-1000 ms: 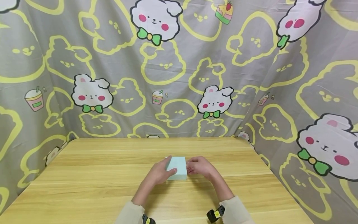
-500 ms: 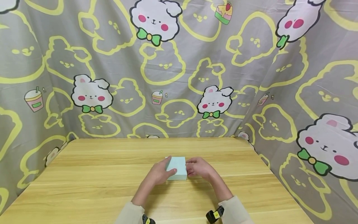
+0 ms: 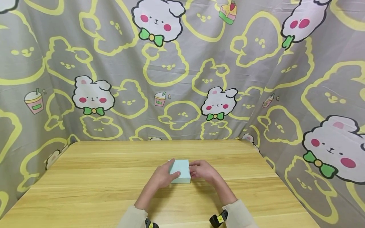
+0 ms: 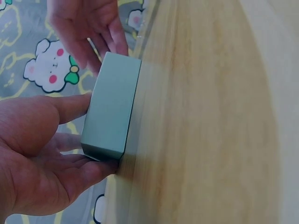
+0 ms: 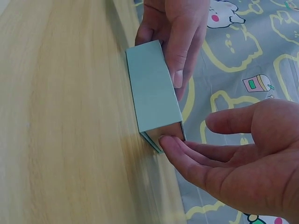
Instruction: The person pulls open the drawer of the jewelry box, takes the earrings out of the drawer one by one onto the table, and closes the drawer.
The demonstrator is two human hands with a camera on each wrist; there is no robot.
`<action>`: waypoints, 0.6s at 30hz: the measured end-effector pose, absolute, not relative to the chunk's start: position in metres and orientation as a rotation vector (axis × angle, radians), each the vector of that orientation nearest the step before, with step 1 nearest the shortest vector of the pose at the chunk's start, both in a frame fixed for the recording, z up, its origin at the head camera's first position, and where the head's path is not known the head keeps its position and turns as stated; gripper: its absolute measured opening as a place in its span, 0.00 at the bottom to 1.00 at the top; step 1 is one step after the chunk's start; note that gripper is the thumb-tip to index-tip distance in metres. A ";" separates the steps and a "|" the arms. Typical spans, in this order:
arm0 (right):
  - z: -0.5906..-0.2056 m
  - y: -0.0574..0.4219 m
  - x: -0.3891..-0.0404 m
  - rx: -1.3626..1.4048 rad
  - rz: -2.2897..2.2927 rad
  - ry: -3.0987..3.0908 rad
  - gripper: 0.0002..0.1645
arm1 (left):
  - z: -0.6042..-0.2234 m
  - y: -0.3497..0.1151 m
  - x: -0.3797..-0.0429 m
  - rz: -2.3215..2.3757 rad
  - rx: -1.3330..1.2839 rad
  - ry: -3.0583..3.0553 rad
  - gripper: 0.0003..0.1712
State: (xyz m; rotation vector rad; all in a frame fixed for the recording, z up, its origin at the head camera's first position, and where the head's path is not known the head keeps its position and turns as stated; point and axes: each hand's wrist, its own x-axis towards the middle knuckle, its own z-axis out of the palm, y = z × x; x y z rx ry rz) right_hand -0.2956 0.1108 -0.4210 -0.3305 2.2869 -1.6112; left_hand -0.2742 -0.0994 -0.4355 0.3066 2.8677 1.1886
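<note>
A small pale teal box [image 3: 181, 171] lies on the wooden table in front of me. My left hand [image 3: 163, 174] grips it from the left, its thumb over the top near the front edge and the fingers around the far left side. At the opposite end is my right hand [image 3: 203, 170], with its fingertips right at the box's right side. In the right wrist view, the fingertips [image 5: 169, 142] meet the tan end panel of the box [image 5: 154, 88], which sits framed by the teal cover. The right thumb [image 5: 229, 122] stays apart from the box.
The wooden table [image 3: 99, 183] stretches around the box on all sides. A grey curtain [image 3: 176, 69] with cartoon rabbits hangs behind the table and along both sides. Each wrist carries a black strapped device [image 3: 218, 219].
My right hand has shifted slightly left, bringing its fingertips up to the box's right end. The left hand and the box have stayed in place.
</note>
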 end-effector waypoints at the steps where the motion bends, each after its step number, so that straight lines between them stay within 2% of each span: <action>1: -0.421 0.110 -0.296 -0.330 -1.611 2.289 0.24 | -0.436 -0.099 -0.274 1.187 0.307 2.872 0.41; 18: -0.420 0.109 -0.295 -0.359 -1.596 2.278 0.26 | -0.434 -0.098 -0.272 1.204 0.282 2.870 0.41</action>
